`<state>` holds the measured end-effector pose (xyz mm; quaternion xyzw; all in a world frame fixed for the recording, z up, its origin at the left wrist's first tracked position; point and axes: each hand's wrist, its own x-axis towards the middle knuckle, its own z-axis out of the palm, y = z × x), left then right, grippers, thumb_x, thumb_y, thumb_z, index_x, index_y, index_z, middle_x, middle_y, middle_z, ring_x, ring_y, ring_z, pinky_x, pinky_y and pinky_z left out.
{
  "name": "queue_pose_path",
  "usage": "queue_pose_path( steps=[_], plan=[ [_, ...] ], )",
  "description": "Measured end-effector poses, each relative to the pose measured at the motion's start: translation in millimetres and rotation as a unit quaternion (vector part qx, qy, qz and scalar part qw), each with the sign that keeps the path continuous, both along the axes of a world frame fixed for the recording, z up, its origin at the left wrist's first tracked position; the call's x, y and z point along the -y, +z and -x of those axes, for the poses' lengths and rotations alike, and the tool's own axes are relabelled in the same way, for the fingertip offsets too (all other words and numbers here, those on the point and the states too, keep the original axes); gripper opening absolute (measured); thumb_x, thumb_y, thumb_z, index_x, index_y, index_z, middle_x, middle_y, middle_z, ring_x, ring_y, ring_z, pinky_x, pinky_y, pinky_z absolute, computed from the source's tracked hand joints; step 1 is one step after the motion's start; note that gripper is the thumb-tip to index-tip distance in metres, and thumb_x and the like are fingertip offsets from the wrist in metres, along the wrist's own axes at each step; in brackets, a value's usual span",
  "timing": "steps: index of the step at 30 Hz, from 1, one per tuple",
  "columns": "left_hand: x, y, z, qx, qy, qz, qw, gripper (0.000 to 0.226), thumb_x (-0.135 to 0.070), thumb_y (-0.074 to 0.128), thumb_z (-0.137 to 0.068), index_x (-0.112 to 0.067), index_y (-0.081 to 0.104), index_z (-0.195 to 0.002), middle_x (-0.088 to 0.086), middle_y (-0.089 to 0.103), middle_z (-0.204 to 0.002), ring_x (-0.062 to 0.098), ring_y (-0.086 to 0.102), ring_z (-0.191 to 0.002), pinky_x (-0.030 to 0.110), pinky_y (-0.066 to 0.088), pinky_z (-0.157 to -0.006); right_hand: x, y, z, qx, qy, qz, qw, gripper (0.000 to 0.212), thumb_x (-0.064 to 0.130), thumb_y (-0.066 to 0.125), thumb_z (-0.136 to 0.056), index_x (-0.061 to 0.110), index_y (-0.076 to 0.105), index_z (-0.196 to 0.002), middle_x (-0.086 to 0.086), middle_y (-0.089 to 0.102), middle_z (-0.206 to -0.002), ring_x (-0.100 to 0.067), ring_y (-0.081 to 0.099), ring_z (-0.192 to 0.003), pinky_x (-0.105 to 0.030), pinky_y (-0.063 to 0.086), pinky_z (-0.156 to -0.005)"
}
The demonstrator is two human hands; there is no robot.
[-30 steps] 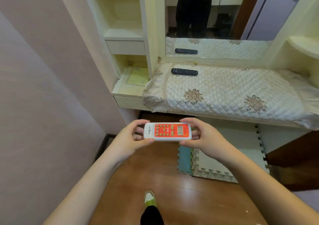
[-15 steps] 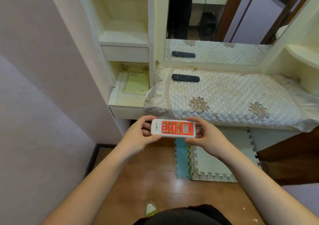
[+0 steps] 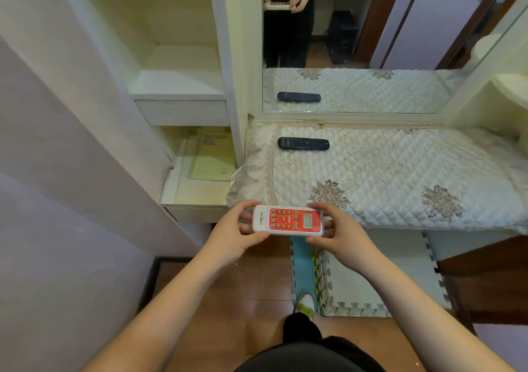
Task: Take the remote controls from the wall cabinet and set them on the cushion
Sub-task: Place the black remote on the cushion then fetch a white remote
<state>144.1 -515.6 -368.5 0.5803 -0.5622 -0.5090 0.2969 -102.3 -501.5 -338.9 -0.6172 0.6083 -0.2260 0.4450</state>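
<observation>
A white remote with a red face (image 3: 288,220) is held level between both hands, just in front of the near edge of the quilted cushion (image 3: 400,171). My left hand (image 3: 237,230) grips its left end and my right hand (image 3: 337,231) grips its right end. A black remote (image 3: 303,143) lies flat on the cushion's far left part, near the mirror. The cream wall cabinet (image 3: 177,86) stands to the left with open shelves.
A yellow notebook (image 3: 213,156) lies in the cabinet's lower shelf. A mirror (image 3: 371,43) rises behind the cushion and reflects the black remote. Foam floor mats (image 3: 357,280) lie on the wooden floor below. A plain wall is close on the left.
I have stepped closer to the cushion. Both hands carried the white remote forward, from over the floor to just in front of the cushion's near edge.
</observation>
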Motion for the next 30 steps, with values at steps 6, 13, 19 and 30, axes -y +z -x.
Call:
queue_pose_path(
  steps=[6,13,19,30],
  plan=[
    [62,-6,54,0.042,-0.015,-0.021,0.999,0.058,-0.021,0.08,-0.076,-0.034,0.051,-0.125,-0.004,0.06,-0.103,0.002,0.063,-0.073,0.018,0.049,-0.069,55,-18,46,-0.008,-0.013,-0.007,1.0,0.065,0.013,0.077,-0.076,0.029,0.047,-0.132,0.01,0.055,-0.116,0.002,0.059,-0.088,-0.008,0.049,-0.068],
    [117,-22,100,0.057,-0.021,-0.055,0.997,0.051,-0.022,0.075,-0.081,-0.029,0.053,-0.126,-0.002,0.06,-0.098,0.011,0.06,-0.074,0.029,0.055,-0.071,113,-43,92,-0.047,-0.002,-0.017,0.999,0.066,0.021,0.08,-0.074,0.025,0.048,-0.132,0.002,0.057,-0.122,-0.007,0.06,-0.092,-0.009,0.049,-0.065],
    [145,-35,100,0.027,0.012,-0.135,0.99,0.034,-0.018,0.059,-0.093,-0.022,0.054,-0.126,0.004,0.061,-0.094,0.02,0.067,-0.08,0.04,0.055,-0.075,147,-68,90,-0.066,-0.001,-0.039,0.997,0.068,0.015,0.08,-0.071,0.024,0.049,-0.132,-0.003,0.057,-0.122,-0.011,0.061,-0.097,-0.013,0.05,-0.072],
    [214,-77,60,0.056,-0.045,-0.187,0.98,0.045,-0.006,0.045,-0.092,-0.021,0.048,-0.134,0.003,0.058,-0.092,0.015,0.061,-0.079,0.03,0.05,-0.071,184,-100,30,-0.089,-0.084,-0.086,0.989,0.072,0.013,0.082,-0.065,0.021,0.051,-0.13,-0.004,0.058,-0.114,-0.021,0.061,-0.103,-0.037,0.053,-0.086]
  ],
)
